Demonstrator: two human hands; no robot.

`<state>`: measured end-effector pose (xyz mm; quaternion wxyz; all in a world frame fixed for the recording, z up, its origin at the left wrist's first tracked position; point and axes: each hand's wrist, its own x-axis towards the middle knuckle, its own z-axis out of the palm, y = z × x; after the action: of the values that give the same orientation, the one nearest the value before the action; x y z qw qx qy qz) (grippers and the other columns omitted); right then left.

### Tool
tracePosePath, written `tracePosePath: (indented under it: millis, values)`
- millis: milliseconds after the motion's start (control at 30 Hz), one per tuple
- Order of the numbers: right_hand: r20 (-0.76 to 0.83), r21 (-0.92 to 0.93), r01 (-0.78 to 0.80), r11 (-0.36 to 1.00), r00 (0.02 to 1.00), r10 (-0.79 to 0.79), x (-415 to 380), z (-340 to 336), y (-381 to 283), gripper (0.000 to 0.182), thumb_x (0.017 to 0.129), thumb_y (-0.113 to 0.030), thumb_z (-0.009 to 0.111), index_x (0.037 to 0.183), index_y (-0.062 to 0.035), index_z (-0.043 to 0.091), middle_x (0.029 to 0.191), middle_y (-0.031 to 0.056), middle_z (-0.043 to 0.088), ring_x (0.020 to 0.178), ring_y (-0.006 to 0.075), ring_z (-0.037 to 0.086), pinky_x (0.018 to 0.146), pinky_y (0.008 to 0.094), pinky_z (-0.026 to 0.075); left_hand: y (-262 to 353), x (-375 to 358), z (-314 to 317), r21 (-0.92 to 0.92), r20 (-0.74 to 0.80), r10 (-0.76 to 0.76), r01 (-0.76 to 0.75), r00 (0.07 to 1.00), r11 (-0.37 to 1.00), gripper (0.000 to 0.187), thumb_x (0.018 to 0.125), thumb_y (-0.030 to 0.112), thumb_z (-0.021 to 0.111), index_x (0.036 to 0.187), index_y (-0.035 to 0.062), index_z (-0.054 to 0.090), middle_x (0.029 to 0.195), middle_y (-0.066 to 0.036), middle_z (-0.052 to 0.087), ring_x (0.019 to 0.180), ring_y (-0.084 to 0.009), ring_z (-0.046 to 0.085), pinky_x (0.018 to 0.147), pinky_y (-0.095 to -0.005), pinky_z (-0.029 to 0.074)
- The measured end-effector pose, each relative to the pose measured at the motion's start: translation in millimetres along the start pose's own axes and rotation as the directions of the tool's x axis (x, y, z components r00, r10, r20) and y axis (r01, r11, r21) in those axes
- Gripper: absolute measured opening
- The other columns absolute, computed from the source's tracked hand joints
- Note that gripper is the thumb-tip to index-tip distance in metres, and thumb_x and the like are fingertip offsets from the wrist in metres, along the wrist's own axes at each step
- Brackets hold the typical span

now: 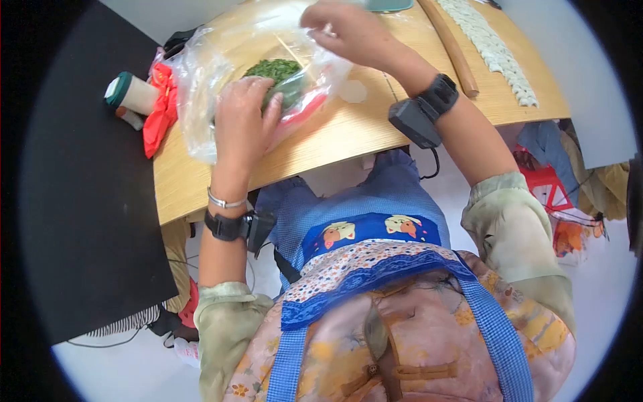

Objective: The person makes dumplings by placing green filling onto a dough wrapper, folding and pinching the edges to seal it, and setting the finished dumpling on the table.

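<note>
A clear plastic bag [201, 100] lies crumpled on the left part of the table, around a heap of chopped greens [274, 69]. My left hand [244, 110] is closed on the near side of the bag, its fingertips against the greens. Something red [305, 108] shows through the plastic on the near right. Above and right of the bag is my right hand [348, 33], raised, its fingers curved and blurred; whether they hold anything cannot be made out. A thin pale stick [289, 50] lies across the bag by the greens.
A wooden rolling pin [452, 50] and a long row of white dough pieces [492, 53] lie at the right. A green-capped container [134, 94] and a red plastic bag [161, 110] sit at the left edge. A green tray [388, 5] shows at the far side.
</note>
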<state>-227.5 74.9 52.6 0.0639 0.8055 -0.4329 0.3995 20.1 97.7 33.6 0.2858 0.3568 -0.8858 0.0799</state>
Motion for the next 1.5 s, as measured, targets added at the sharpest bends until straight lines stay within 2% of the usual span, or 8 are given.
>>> tracePosePath:
  millis: [100,267,633,733,800,1000,1267,1500]
  values:
    - [-0.005,-0.109,-0.199,0.974,0.98,0.2,-24.5,-35.3,5.3,0.016,0.08,-0.017,0.06,0.089,-0.0058,0.066,0.075,0.0146,0.065,0.074,0.0338,0.064,0.068,0.0437,0.05,25.7,-4.6,1.5,-0.1,-0.03,0.134,-0.136,0.991,0.986,0.028,0.081,0.015,0.068,0.106,0.0038,0.065,0.102,-0.014,0.065,0.094,-0.0319,0.06,0.081,-0.0429,0.045]
    - [0.343,-0.302,-0.408,0.861,0.797,0.498,-74.0,-42.5,-0.3,0.016,0.079,-0.018,0.062,0.084,-0.0039,0.067,0.075,0.016,0.065,0.073,0.0348,0.063,0.066,0.0439,0.049,35.3,-6.9,14.4,-0.107,-0.035,0.108,-0.112,0.993,0.988,0.031,0.081,0.011,0.067,0.111,0.0046,0.064,0.101,-0.014,0.065,0.094,-0.0312,0.06,0.08,-0.0413,0.045]
    - [0.312,-0.111,-0.375,0.92,0.866,0.391,-80.6,-2.1,-10.4,0.011,0.075,-0.01,0.064,0.079,-0.0013,0.058,0.08,0.0185,0.063,0.076,0.0386,0.06,0.068,0.0437,0.048,59.0,-26.1,20.5,-0.236,0.079,0.091,-0.07,0.993,0.969,0.038,0.08,0.014,0.069,0.115,0.0035,0.06,0.107,-0.015,0.06,0.097,-0.033,0.057,0.085,-0.043,0.044]
    - [0.441,-0.112,-0.546,0.83,0.722,0.534,-80.1,-14.2,-11.4,0.011,0.079,-0.008,0.063,0.084,-0.0011,0.056,0.083,0.0109,0.062,0.08,0.024,0.06,0.071,0.0333,0.047,56.5,-24.3,22.5,-0.265,0.094,0.087,-0.06,0.992,0.962,0.038,0.08,0.014,0.069,0.115,0.0031,0.06,0.107,-0.015,0.061,0.099,-0.0335,0.057,0.087,-0.0432,0.044]
    - [0.495,0.376,-0.687,0.622,0.716,0.492,-86.4,-19.8,-6.7,0.015,0.08,-0.006,0.063,0.094,-0.0039,0.058,0.085,0.0015,0.06,0.083,0.0128,0.058,0.07,0.0276,0.046,54.5,-20.9,23.9,-0.244,-0.042,0.025,-0.035,0.999,0.969,0.041,0.075,0.014,0.072,0.114,0.0049,0.06,0.11,-0.013,0.061,0.102,-0.0317,0.056,0.087,-0.0433,0.042]
    - [0.541,0.757,-0.596,0.267,0.802,0.255,-74.9,-46.1,-30.4,0.027,0.082,-0.006,0.064,0.108,-0.0045,0.057,0.097,-0.0006,0.06,0.089,0.0075,0.057,0.081,0.0221,0.045,55.6,-4.9,8.6,-0.343,-0.227,-0.062,-0.021,0.972,0.939,0.033,0.078,0.017,0.072,0.106,0.0039,0.062,0.105,-0.013,0.063,0.099,-0.0313,0.057,0.086,-0.0418,0.042]
    - [0.382,0.841,-0.357,0.407,0.924,0.021,-22.3,-21.4,-58.7,0.025,0.084,-0.009,0.064,0.107,-0.0041,0.057,0.1,0.0002,0.061,0.092,0.0075,0.057,0.082,0.0222,0.045,52.6,5.7,-7.3,-0.758,0.022,-0.334,0.233,0.942,0.609,0.016,0.082,0.014,0.07,0.087,0.0015,0.062,0.085,-0.007,0.062,0.078,-0.0167,0.06,0.071,-0.0285,0.045]
    - [0.364,0.856,-0.382,0.349,0.924,0.12,19.0,4.5,-58.9,0.021,0.088,-0.014,0.063,0.106,-0.0041,0.06,0.093,-0.0015,0.061,0.084,0.0064,0.057,0.07,0.0197,0.042,17.0,14.6,-19.8,-0.886,-0.063,-0.417,0.141,0.907,0.442,0.021,0.089,0.01,0.064,0.106,-0.0001,0.057,0.088,-0.001,0.063,0.075,-0.0059,0.057,0.065,-0.02,0.045]
